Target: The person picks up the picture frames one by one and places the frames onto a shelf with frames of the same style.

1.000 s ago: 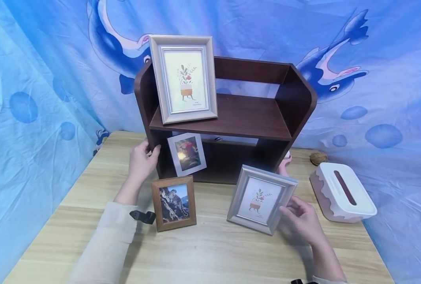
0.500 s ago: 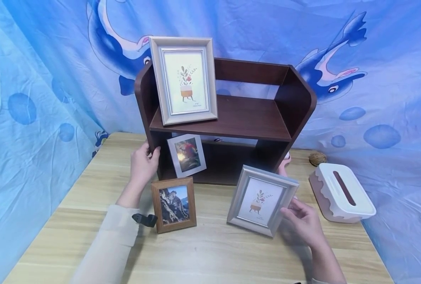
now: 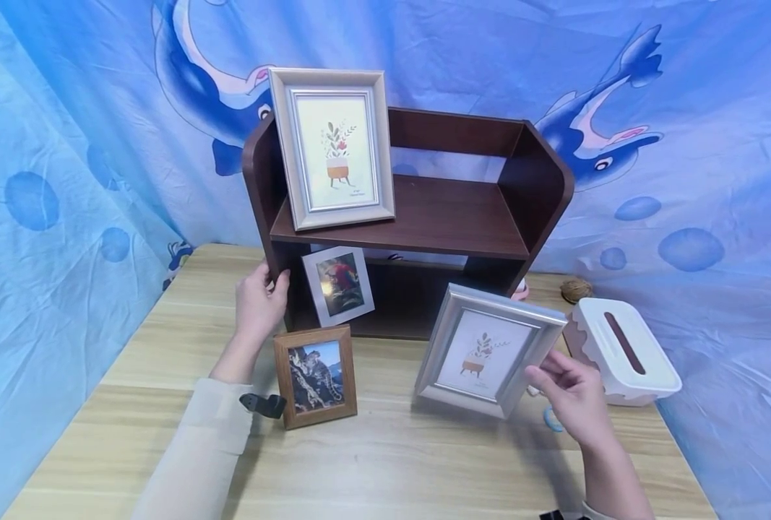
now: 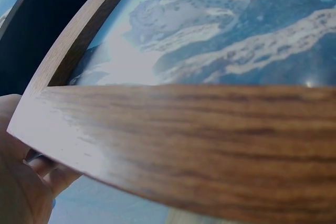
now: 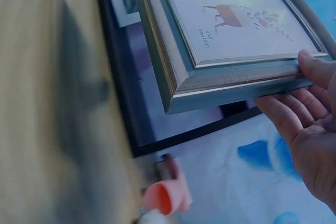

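Observation:
My right hand (image 3: 576, 397) pinches the right edge of a silver picture frame (image 3: 492, 354), thumb in front and fingers behind. The frame, with a potted-plant print, hangs tilted above the table, its shadow beneath. My left hand (image 3: 259, 300) is at the left side panel of a dark brown two-tier shelf (image 3: 457, 209), thumb at the panel's front edge. Its fingers are partly hidden. A wooden picture frame (image 3: 316, 375) with a snow-leopard photo stands beside the left wrist and fills much of the left wrist view. A white picture frame (image 3: 338, 285) with a parrot photo stands on the lower tier.
A larger champagne picture frame (image 3: 333, 152) stands at the upper tier's left. On the table's right are a white-lidded tissue box (image 3: 629, 347), a walnut (image 3: 576, 289) and a small blue ring (image 3: 553, 419). A pink object (image 5: 168, 195) lies behind the shelf's right side.
My right hand has raised the silver frame off the table and moved slightly right, uncovering the blue ring. My left hand has stayed at the shelf's side.

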The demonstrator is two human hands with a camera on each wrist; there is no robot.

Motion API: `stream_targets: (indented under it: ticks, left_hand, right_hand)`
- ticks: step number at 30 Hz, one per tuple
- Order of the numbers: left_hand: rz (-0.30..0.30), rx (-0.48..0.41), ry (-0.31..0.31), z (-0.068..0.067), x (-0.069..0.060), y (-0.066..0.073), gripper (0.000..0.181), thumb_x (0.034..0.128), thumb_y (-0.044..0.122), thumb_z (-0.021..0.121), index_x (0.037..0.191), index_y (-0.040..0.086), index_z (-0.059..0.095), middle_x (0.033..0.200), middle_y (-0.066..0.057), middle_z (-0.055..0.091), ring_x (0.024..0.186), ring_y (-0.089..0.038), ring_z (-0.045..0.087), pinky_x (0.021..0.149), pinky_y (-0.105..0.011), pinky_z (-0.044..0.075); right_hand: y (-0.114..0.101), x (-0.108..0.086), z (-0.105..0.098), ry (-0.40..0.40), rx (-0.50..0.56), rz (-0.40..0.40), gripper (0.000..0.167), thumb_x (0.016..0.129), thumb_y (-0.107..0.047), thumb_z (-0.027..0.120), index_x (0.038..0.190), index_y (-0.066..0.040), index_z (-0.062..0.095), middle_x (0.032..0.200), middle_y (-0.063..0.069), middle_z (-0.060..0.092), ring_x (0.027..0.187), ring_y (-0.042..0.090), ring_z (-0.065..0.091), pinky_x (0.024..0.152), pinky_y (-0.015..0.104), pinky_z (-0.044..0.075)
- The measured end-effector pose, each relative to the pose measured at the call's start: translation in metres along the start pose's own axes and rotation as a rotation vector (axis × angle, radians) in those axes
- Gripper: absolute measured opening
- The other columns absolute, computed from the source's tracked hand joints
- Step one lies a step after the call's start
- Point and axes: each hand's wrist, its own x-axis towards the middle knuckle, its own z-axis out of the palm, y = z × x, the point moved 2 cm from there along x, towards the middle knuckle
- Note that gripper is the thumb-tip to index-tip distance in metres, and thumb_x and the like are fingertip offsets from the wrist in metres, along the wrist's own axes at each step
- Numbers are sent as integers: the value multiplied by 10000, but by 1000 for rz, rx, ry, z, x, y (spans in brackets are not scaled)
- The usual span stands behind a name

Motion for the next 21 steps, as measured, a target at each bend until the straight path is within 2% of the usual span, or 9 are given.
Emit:
stream_targets:
  ticks: [4,8,11,18,21]
  left_hand:
    - [-1,-2,3,-1,0,0,152,953,57,647,1000,-85,676,1049,-295,711,1038,-463,684,848,-566,576]
    - [-10,-5,-6,-1,0,0,161,961,60,638,1009,-89,674,1064,-303,704,1052,-469,675,856,-570,571]
    - [-8,-5,-8,-1,0,0,163,962,65,636,1007,-88,671,1066,-306,703,1057,-472,672,861,-571,569]
    - [12,1,12,0,0,0,144,947,57,648,973,-82,670,1030,-303,710,1036,-465,683,859,-572,570]
    - [5,-5,6,0,-1,0,140,950,56,648,973,-80,670,1036,-302,710,1046,-463,680,870,-573,567]
  right_hand:
    - [-18,9,-4,2,57,-32,373,852,283,571,1209,188,617,1032,44,772,927,116,745,782,194,581]
    - [-35,20,-10,-8,67,-52,354,871,271,562,1217,208,599,1034,38,773,942,117,741,767,218,590]
    - [-48,29,-13,-22,122,-93,351,876,283,537,1224,240,569,1047,76,769,941,145,745,754,248,597]
    - [-78,54,-20,17,158,-151,325,876,278,536,1192,236,595,966,100,776,832,133,756,709,222,600]
    - [-88,65,-23,0,230,-208,328,873,296,509,1197,281,551,967,155,767,829,172,760,698,242,606]
